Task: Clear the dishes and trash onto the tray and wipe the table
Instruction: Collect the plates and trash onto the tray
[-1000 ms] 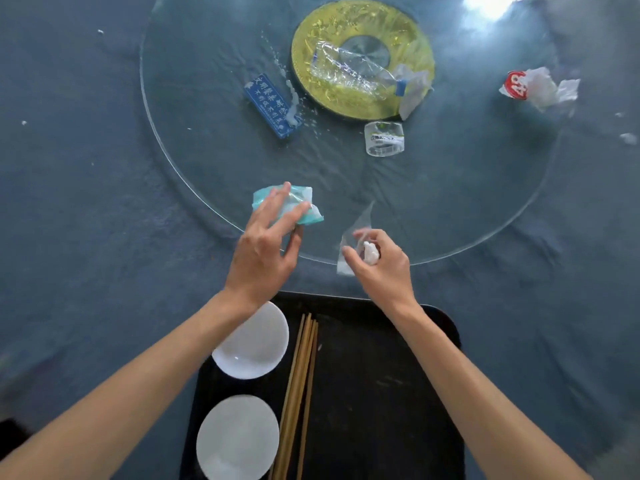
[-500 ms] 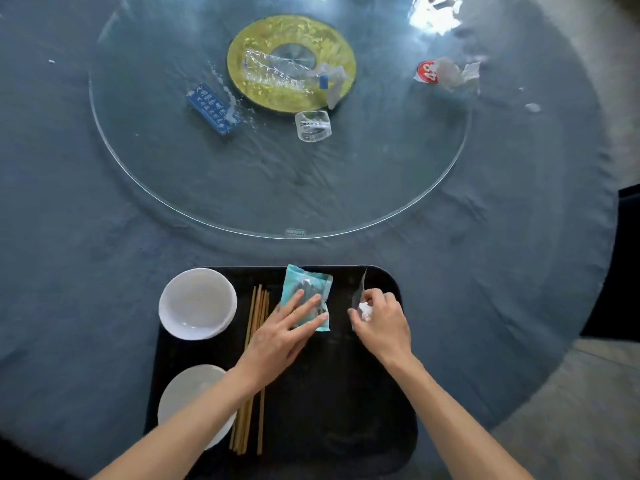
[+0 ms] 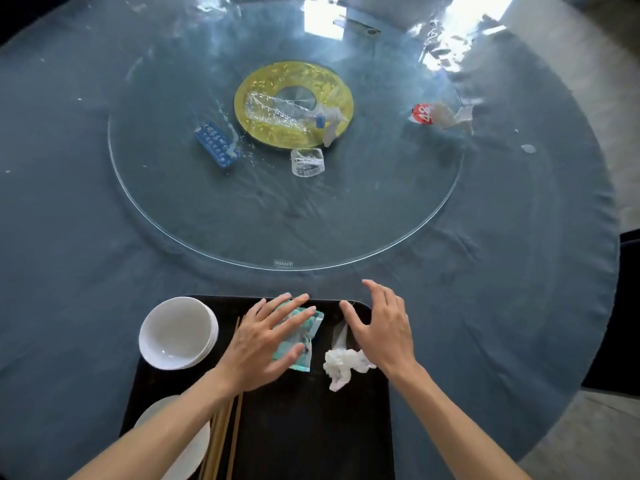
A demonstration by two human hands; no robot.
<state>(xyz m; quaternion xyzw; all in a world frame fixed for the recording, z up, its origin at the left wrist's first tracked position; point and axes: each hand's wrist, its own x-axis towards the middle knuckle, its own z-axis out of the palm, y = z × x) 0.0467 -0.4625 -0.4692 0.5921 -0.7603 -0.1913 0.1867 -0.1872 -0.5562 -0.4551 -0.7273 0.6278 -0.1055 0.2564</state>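
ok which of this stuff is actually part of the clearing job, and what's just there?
Job:
- on tray: bowl, plate, chopsticks, teal wrapper, crumpled tissue
- not yet cleared: crushed bottle, plastic cup, blue packet, red-and-white wrapper

Just there:
- glass turntable
- gold hub
- tablecloth
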